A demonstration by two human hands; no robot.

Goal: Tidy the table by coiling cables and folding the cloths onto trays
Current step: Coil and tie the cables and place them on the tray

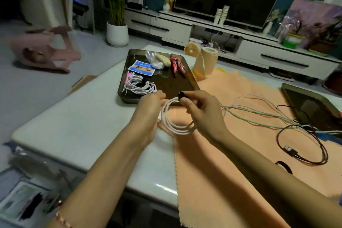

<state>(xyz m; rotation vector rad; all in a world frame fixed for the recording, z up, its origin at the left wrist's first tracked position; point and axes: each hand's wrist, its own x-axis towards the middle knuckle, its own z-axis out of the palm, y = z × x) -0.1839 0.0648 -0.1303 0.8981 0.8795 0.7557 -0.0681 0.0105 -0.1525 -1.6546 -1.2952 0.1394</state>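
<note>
Rt tray [311,107] partly off-frame.

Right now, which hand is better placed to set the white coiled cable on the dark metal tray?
Left hand, probably: it holds the cable beside the tray; the right hand pinches a black tie.

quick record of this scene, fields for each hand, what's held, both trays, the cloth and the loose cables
left hand: holds the white cable coil at its left side
right hand: pinches the coil's top, beside a small black piece
left tray: holds coiled white cables, a red toy figure, a blue packet
right tray: partly in view, contents unclear
orange cloth: spread on the table, not folded
loose cables: black cable and thin wires lie uncoiled on the cloth
</note>
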